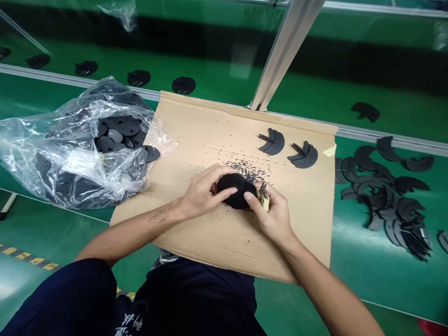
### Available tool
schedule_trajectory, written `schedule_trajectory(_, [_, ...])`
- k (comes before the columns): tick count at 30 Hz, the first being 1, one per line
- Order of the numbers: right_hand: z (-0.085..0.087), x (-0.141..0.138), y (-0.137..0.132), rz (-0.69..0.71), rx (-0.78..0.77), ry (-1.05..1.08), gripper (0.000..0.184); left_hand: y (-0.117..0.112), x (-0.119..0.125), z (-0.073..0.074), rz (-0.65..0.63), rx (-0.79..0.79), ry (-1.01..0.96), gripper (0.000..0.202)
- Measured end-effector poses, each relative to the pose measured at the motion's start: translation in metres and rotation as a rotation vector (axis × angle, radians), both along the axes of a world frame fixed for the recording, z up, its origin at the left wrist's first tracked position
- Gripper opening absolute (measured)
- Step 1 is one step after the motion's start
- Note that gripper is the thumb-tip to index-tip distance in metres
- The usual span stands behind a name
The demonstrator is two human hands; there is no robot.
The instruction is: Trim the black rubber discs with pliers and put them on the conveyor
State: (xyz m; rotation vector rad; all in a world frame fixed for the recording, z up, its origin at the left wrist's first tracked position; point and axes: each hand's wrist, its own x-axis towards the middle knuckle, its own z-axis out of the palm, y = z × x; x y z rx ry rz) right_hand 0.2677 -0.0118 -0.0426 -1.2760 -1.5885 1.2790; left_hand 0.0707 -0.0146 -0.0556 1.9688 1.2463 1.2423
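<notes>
Crumbs of black material (245,170) lie scattered over the cardboard sheet (196,233), and the black disc (234,190) sits near its middle, closed inside the left grip (205,193). The right grip (271,214) pinches a small pale-handled cutter (263,196) right at the disc's edge. Two black crescents (271,142) lie toward the sheet's far edge, a clear plastic bag (52,158) of discs lies off its left side, and a heap of crescents (381,196) lies off its right on the green table (350,266). A cutter slipping on that curved edge could nick the left fingers or gouge the disc. Loose crumbs could also cling to finished crescents.
</notes>
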Motion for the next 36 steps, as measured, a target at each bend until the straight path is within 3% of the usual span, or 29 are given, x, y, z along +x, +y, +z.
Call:
schedule_trajectory(3, [0.0,0.0,0.0,0.002,0.017,-0.024,0.032,0.0,0.0,0.002,0.046,0.038,-0.038,0.024])
schedule_trajectory(8, [0.002,0.003,0.002,-0.001,0.009,-0.015,0.038,0.0,-0.001,0.001,-0.011,-0.245,-0.246,0.032])
schedule_trajectory(21, [0.002,0.0,0.0,0.001,0.045,-0.009,0.032,-0.004,0.005,-0.007,-0.02,-0.311,-0.207,0.029])
schedule_trajectory(28, [0.002,0.002,0.0,0.017,0.099,-0.019,0.029,0.001,0.001,-0.003,-0.095,-0.202,-0.095,0.025])
schedule_trajectory(36, [0.004,0.008,0.006,0.034,0.429,-0.119,0.017,0.003,-0.005,0.002,-0.182,0.048,0.067,0.018])
